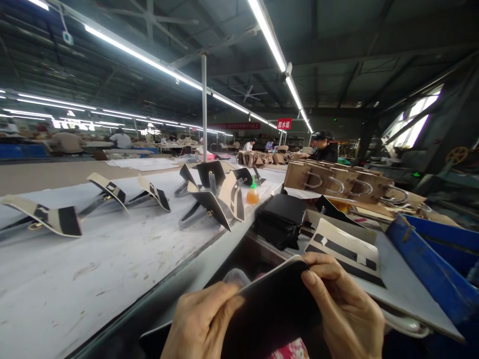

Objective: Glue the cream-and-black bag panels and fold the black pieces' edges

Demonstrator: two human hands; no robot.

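Observation:
A black sheet-like panel with a pale edge (273, 309) is held up in front of me, tilted, between both hands. My left hand (204, 319) pinches its near-left edge with thumb and fingers. At the upper right corner, my right hand (340, 304) grips the panel between thumb and forefinger. Just beyond it lies a beige and black striped panel (346, 247) on the side board. To its left is a stack of black pieces (280, 217). The underside of the held panel and some fingertips are hidden.
On the white table (112, 279) stand several folded beige-and-black pieces (45, 217) with straps and metal clasps. An orange bottle with a green nozzle (252, 193) stands near the table edge. Brown bags with handles (337, 179) and a blue bin (430, 264) are at right. People sit farther back.

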